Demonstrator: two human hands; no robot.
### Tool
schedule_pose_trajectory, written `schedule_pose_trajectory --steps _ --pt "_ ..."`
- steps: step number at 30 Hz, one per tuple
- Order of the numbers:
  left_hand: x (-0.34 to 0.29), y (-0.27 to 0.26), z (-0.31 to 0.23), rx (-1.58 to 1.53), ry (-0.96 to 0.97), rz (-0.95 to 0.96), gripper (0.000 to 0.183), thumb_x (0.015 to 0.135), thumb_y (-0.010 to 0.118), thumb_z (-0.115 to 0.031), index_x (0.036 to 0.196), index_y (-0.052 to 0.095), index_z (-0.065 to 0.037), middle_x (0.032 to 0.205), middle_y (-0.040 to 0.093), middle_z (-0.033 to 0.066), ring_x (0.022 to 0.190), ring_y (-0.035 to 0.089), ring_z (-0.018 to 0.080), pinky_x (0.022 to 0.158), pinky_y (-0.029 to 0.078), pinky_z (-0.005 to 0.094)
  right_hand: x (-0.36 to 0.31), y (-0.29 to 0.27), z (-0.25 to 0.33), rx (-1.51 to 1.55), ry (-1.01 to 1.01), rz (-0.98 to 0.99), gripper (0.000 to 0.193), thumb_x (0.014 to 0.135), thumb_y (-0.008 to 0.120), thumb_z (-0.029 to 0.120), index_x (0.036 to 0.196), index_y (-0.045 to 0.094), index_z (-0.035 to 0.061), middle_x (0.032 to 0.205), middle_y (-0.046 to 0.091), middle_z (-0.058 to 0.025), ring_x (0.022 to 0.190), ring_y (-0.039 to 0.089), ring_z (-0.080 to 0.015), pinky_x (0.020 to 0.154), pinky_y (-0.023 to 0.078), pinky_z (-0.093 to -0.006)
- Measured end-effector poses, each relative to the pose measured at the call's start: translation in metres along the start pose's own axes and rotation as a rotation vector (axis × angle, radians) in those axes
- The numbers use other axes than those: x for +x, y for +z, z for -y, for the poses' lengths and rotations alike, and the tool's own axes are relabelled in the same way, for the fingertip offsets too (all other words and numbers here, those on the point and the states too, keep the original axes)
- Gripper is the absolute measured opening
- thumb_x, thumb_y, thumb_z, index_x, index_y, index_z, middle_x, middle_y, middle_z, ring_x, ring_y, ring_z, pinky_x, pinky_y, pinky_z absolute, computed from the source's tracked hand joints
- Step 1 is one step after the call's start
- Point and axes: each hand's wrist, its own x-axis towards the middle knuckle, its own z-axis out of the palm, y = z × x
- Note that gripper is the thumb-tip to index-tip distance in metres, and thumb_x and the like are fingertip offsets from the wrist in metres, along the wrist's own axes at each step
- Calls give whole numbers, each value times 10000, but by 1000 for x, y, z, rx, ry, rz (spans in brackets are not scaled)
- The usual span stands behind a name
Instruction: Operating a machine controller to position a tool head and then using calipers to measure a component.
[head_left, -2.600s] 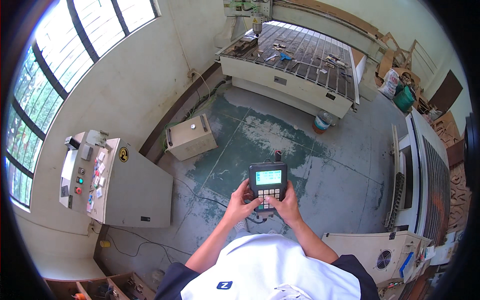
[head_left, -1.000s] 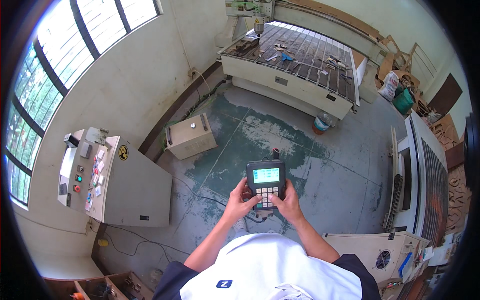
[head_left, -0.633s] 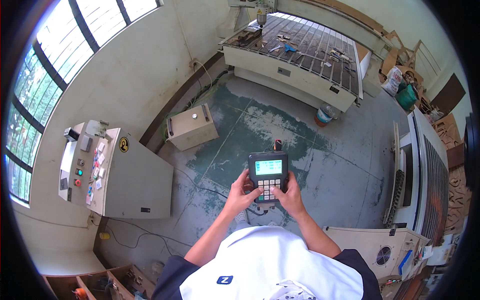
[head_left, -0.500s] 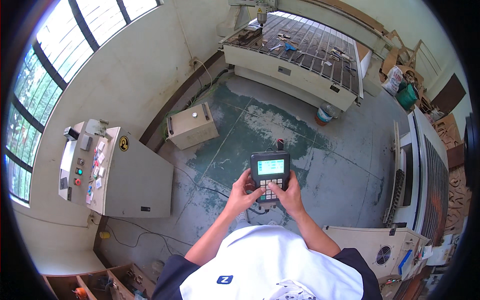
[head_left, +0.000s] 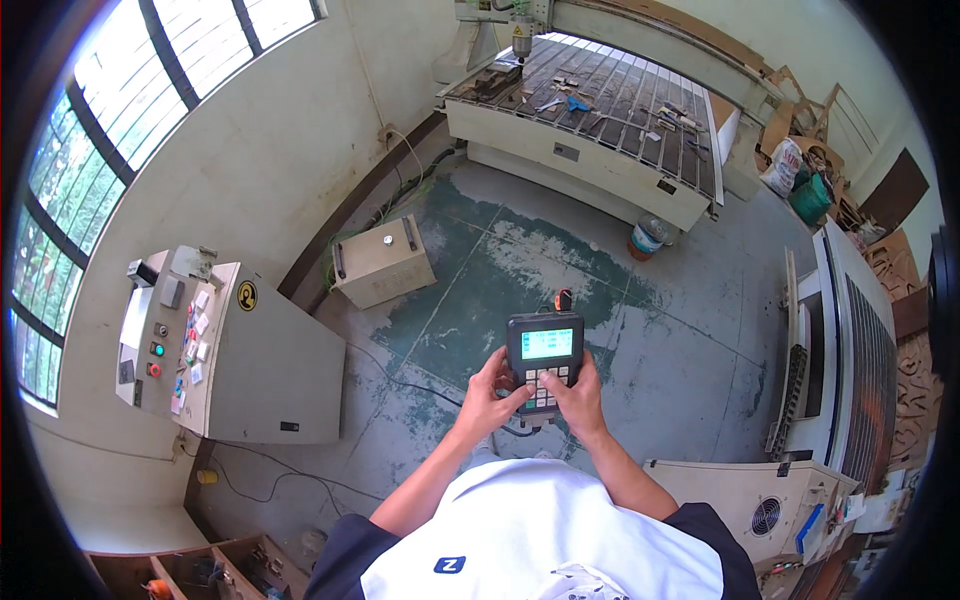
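Note:
A black handheld machine controller (head_left: 545, 361) with a lit screen and a keypad is held in front of my body. My left hand (head_left: 489, 394) grips its left side, the thumb lying on the lower left keys. Around the right side wraps my right hand (head_left: 580, 391), its thumb pressed on the middle of the keypad. A red-and-black plug or stick sticks up from the controller's top edge. From the bottom end a dark cable runs off to the left. The fingers behind the casing are hidden.
A large CNC router (head_left: 560, 142) stands ahead, offcuts and a blue object on its slatted bed. At left are a grey control cabinet (head_left: 280, 360) and a beige metal box (head_left: 385, 262). A bucket (head_left: 648, 238) sits by the router. Another machine (head_left: 835, 340) lines the right; cables cross the floor.
The controller and both hands sit slightly lower in the picture, and the controller is tilted a little. My grip stays the same, with both thumbs still at the keypad.

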Motion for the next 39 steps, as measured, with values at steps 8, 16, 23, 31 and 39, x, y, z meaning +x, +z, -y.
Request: schedule_pose_trajectory --steps 8,16,23,31,39 --pt "2 3 -3 -3 0 2 699 788 749 -106 1379 403 33 1048 658 111 913 616 138 808 498 303 2 -2 1 26 16 -5 430 771 748 129 1092 522 -44 945 650 -125 824 629 -161 731 522 -310" --pt "4 5 6 -17 78 -44 694 777 752 -108 1366 418 42 902 646 88 774 616 114 703 509 283 2 -2 6 23 32 -4 419 764 749 114 1080 521 -39 950 648 -122 835 626 -154 738 521 -308" --pt "4 4 7 -5 80 -51 692 775 752 -114 1364 421 41 902 653 91 775 621 115 708 512 290 3 -2 1 48 30 4 420 768 747 116 1082 515 -41 955 643 -122 838 623 -155 744 519 -310" --pt "4 1 7 -14 60 -11 687 786 747 -94 1373 414 37 968 654 90 839 616 120 763 505 286 2 -1 2 25 43 10 440 771 748 124 1097 505 -43 974 634 -130 856 620 -157 753 516 -305" --pt "4 -3 9 -62 27 9 642 802 724 -52 1357 413 34 1051 645 108 922 618 139 796 511 293 1 -5 5 29 13 103 457 800 725 109 1142 469 -54 1015 617 -136 897 615 -164 774 516 -310"
